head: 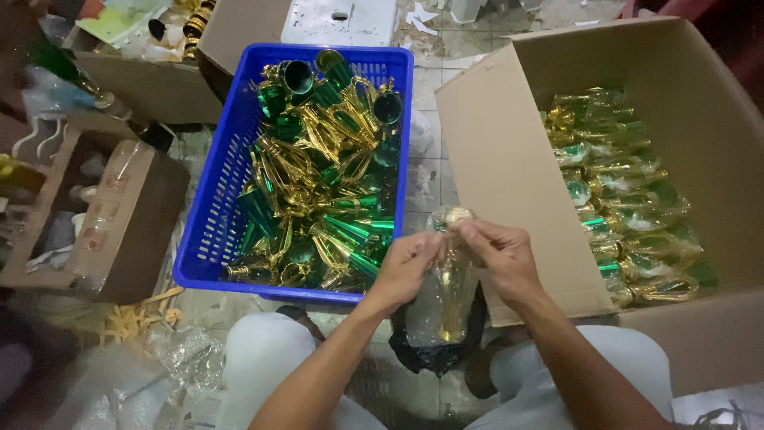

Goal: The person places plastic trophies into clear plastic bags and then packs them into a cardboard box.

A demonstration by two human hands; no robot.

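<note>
Both hands, left hand (404, 267) and right hand (500, 253), pinch bagged gold-green trophy piece (444, 302) near blue basket (208, 223).

One blue basket (215, 215), four cardboard boxes – trophy pieces beyond counting

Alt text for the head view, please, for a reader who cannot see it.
Seen from above, a person's left hand and right hand hold a gold piece inside a clear plastic bag over their lap. A blue basket of loose green and gold pieces stands ahead on the left; a cardboard box of bagged ones lies on the right.
</note>
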